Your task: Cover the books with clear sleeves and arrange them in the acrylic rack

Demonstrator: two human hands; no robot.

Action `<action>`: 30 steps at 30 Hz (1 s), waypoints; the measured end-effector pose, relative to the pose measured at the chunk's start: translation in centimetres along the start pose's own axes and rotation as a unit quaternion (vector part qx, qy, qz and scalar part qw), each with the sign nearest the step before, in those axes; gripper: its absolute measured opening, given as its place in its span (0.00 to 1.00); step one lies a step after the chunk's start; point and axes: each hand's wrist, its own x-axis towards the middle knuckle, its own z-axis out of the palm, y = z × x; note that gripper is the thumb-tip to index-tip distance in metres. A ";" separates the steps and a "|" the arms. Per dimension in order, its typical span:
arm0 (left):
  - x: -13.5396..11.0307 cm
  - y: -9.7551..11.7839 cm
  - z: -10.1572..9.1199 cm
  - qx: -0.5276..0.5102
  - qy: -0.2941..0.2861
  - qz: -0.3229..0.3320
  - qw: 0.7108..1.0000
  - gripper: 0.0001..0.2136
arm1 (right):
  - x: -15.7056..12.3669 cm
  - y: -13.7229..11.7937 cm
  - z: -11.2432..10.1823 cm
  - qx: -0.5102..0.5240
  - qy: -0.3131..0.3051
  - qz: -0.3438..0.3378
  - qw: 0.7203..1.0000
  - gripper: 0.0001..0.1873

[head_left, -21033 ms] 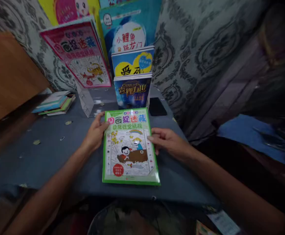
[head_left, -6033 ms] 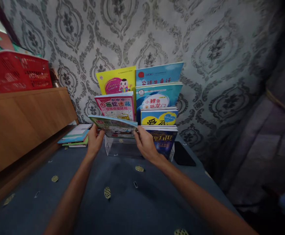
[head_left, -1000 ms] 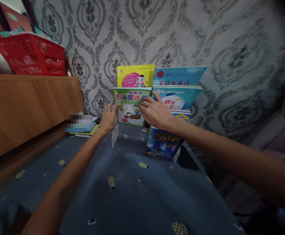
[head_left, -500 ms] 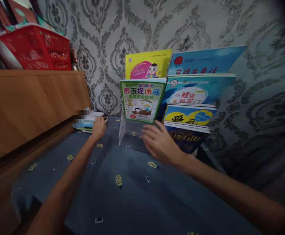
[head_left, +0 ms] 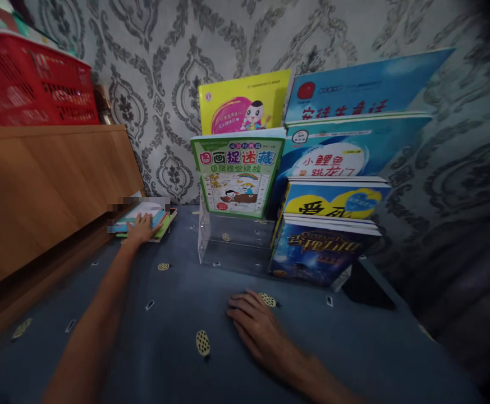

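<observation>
The left hand is stretched far forward and lies palm down on top of a low stack of books. This stack lies flat at the far left of the table, just beside the wooden panel. The fingers are extended and a little spread. They seem only to rest on the top cover without closing on it, though the hand is small and dim at that distance.

The right hand lies flat on the blue cloth near the front, palm down and fingers loosely extended, and it holds nothing. It is well apart from the stack.

Between the two hands, further back, stands a clear acrylic stand. A green activity book sits upright in its left column, with a yellow book rising behind it. In the right column four books stand in steps: a dark blue book in front, then a yellow and blue book, a light blue book and a tall blue book at the back. A flat black object lies to the right of the stand. A red basket stands on top of the wooden panel.
</observation>
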 end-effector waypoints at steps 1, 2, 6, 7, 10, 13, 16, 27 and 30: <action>0.0 0.0 -0.1 0.004 0.000 0.005 1.000 0.31 | 0.0 0.1 0.0 0.006 -0.001 0.002 1.000 0.13; -0.1 0.1 -0.1 0.011 0.004 0.010 1.000 0.31 | 0.0 0.1 -0.1 0.010 -0.003 0.002 1.000 0.14; -1.4 0.4 -0.6 0.044 0.035 0.047 0.997 0.31 | 0.1 0.1 -0.3 0.015 -0.014 0.010 1.000 0.14; -1.9 0.4 -0.7 0.051 0.042 0.054 0.996 0.31 | 0.1 0.0 -0.4 0.017 -0.018 0.011 1.000 0.14; -3.2 0.0 -1.2 0.063 0.060 0.065 0.994 0.30 | 0.0 0.0 -0.4 0.021 -0.023 0.014 0.999 0.13; -4.1 -0.5 -1.7 0.072 0.071 0.072 0.992 0.29 | 0.0 0.1 -0.2 0.017 -0.020 0.010 1.000 0.13; -4.3 -0.7 -2.0 0.086 0.088 0.061 0.991 0.27 | 0.0 0.2 -0.1 0.015 -0.018 0.001 1.000 0.13; -2.1 -0.3 -1.0 0.005 0.068 0.016 0.998 0.27 | 0.0 -0.2 -0.6 0.012 -0.019 0.020 1.000 0.15; -1.8 0.3 -1.0 0.000 0.027 0.018 0.999 0.28 | 0.0 -0.2 -0.6 0.014 -0.024 0.022 0.999 0.14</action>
